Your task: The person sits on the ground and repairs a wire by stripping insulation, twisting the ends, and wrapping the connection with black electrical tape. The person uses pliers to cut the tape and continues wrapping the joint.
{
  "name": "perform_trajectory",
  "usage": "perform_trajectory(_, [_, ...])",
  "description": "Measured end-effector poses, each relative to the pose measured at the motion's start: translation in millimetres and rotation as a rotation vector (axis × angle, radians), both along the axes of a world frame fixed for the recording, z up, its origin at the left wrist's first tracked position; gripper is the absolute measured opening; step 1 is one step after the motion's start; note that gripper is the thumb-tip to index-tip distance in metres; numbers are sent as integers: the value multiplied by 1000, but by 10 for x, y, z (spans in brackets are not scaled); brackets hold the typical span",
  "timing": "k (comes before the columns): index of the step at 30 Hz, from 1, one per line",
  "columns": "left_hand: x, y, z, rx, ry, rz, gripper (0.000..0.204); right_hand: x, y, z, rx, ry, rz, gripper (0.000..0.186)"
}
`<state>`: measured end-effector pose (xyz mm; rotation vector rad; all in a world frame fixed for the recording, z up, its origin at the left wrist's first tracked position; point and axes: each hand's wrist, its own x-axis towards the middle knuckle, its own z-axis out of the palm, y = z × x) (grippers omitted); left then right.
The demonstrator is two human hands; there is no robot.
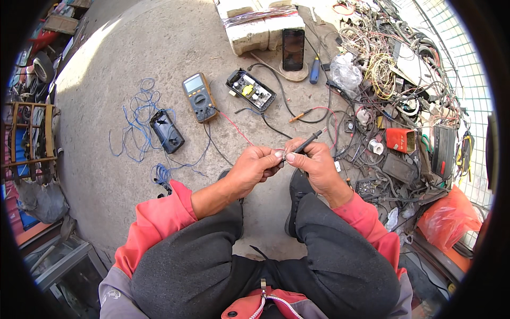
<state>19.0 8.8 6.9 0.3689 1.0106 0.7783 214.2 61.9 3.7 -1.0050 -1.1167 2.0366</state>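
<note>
Above my knees, my two hands meet. My right hand (317, 166) is closed round a slim black test probe (307, 143), its tip pointing up and right. Beside it, my left hand (254, 167) pinches something between thumb and fingers, too small and too covered to make out. A yellow-edged grey multimeter (200, 99) lies ahead on the floor, with a red lead (237, 127) running toward my hands. Right of it is an opened black case (251, 90) with a circuit board inside. A second, orange-and-black probe (301, 115) lies farther right.
A black case cover (167, 132) lies by tangled blue wire (139, 119) at left. A phone (293, 50) leans on a white block (260, 32), near a blue screwdriver (315, 70). Heaped cables and scrap (390, 64) fill the right, with a red plastic bag (450, 219).
</note>
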Motion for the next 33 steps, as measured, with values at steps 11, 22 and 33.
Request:
perform_trajectory(11, [-47, 3, -30, -40, -108, -125, 29, 45, 12, -15, -15, 15, 48, 11])
perform_trajectory(22, [-59, 2, -58, -116, -197, -108, 29, 70, 21, -39, -6, 43, 63, 13])
perform_trajectory(33, [-59, -12, -66, -104, -161, -122, 31, 68, 34, -13, 5, 43, 84, 14])
